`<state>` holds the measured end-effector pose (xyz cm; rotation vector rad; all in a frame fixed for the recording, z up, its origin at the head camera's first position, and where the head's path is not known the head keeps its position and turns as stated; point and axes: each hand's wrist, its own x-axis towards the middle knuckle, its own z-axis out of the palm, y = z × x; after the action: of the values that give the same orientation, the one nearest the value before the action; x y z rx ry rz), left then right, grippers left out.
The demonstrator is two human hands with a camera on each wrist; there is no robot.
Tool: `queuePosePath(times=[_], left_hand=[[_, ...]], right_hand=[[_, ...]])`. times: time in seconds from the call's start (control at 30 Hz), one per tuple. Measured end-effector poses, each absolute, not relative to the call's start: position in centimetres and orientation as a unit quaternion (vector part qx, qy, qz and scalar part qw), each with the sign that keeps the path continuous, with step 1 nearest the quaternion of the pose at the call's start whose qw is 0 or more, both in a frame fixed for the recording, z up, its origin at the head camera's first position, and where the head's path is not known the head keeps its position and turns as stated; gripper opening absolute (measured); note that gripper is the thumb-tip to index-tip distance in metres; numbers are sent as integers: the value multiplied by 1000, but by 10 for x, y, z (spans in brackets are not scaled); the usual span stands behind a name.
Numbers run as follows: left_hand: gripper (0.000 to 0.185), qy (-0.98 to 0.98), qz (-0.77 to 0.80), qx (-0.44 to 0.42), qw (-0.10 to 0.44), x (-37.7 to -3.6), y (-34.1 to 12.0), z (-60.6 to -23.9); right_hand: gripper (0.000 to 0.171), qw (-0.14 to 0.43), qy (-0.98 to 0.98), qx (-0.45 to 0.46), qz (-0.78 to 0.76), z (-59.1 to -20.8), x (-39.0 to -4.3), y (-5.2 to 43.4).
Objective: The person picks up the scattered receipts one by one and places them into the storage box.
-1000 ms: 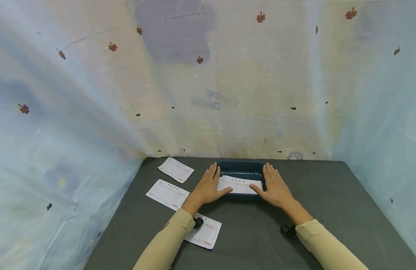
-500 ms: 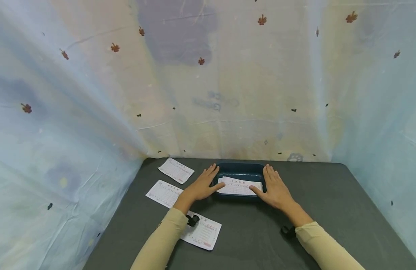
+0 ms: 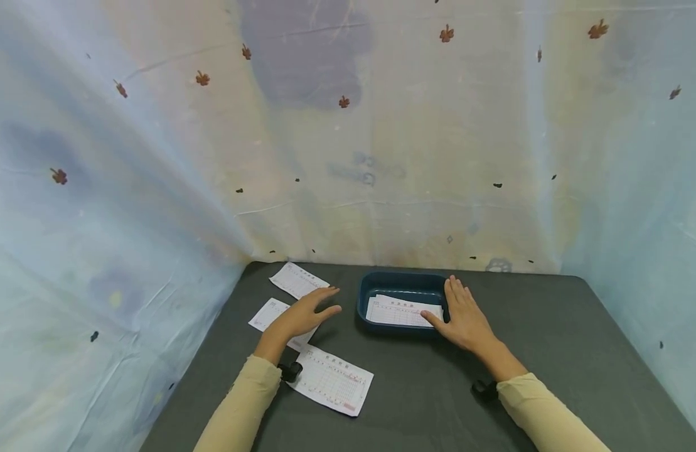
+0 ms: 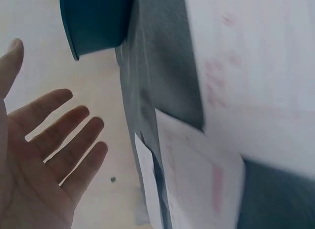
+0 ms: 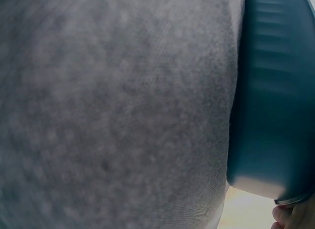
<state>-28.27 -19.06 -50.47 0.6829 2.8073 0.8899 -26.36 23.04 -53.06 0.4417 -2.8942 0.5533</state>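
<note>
A pale patterned cloth (image 3: 127, 188) is hung behind and to both sides of a dark grey counter (image 3: 551, 351). At the counter's left, three loose printed slips are laid out: a far slip (image 3: 299, 280) near the back edge, a middle slip (image 3: 267, 314) partly covered by the left hand (image 3: 302, 317), and a near slip (image 3: 332, 380) lying closest to the person, beside the left sleeve (image 3: 235, 408).

The left hand is held flat with the fingers stretched out and slightly spread; nothing is gripped by it. From the head view it is placed over the middle slip, with the fingertips pointed toward the tray and kept apart from its left wall. Whether the palm touches the paper cannot be told. In the left wrist view the open palm (image 4: 39, 155) is seen raised, with the slips (image 4: 197, 184) and the counter beyond it.

To the right of that hand, a dark teal tray (image 3: 401, 280) is set near the back of the counter. Printed slips (image 3: 404, 311) are laid inside the tray, flat on its bottom.

The right hand (image 3: 465, 317) is laid against the tray's right wall, with the fingers straight and together and the thumb reached in toward the corner of the paper. Nothing is grasped by it. In the right wrist view only the tray's outer wall (image 5: 275, 101) and the grey counter surface (image 5: 113, 111) are shown clearly, with a fingertip (image 5: 295, 216) at the lower edge.
</note>
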Motion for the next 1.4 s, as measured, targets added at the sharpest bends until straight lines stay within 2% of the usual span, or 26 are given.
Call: queuePosePath(times=[0.1,0.3,0.6,0.93,1.17,1.4], left_hand=[[66,929,296,214,53,-278,-200,-508],[54,926,310,201,83,-263,-214,-515],[47,930,280,225,80,-248,-234,-521],[57,911,270,293,106,-230,-234,-527],[62,917,246,298,98,-231,-232,-530],[57,932,190,302,55,-232,-225,-532]], right_hand=[[113,84,-967,147,190,-529,-263,231],[113,77,-968,143,189,-528,-262,233],[113,85,-967,144,194,-529,-262,233],[112,82,-967,143,196,-531,-259,232],[112,86,-966,146,197,-532,-261,231],[113,82,-967,145,194,-530,-262,231]])
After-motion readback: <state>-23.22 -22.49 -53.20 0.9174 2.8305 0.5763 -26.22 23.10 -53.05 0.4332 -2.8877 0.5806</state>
